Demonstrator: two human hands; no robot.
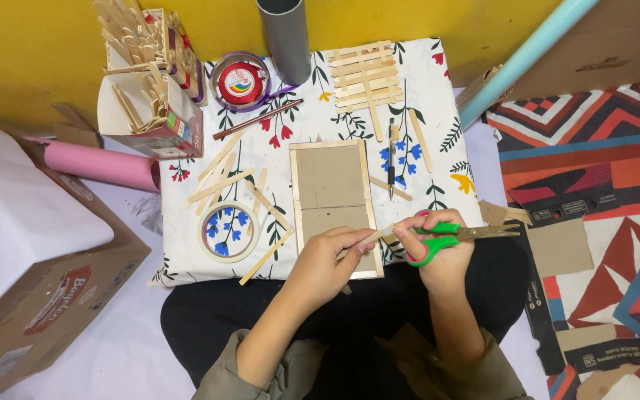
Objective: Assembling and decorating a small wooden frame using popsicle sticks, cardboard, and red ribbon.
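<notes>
Seen from above, a seated person trims a wooden craft stick over a small bench covered in a floral cloth. The left hand has its grip clamped on the near end of the stick, thumb and fingers pinching it just over the lower corner of a cardboard panel framed with sticks. The right hand has its grip closed through the loops of green-handled scissors, whose blades point away to the right, so whether they bite the stick cannot be told. A clean cut likely depends on holding the stick steady close to the blades and squeezing slowly, since thin wood tends to split or fly. Nearby lie loose sticks, a roll of clear tape, a pen, a stick lattice and a grey tube.
</notes>
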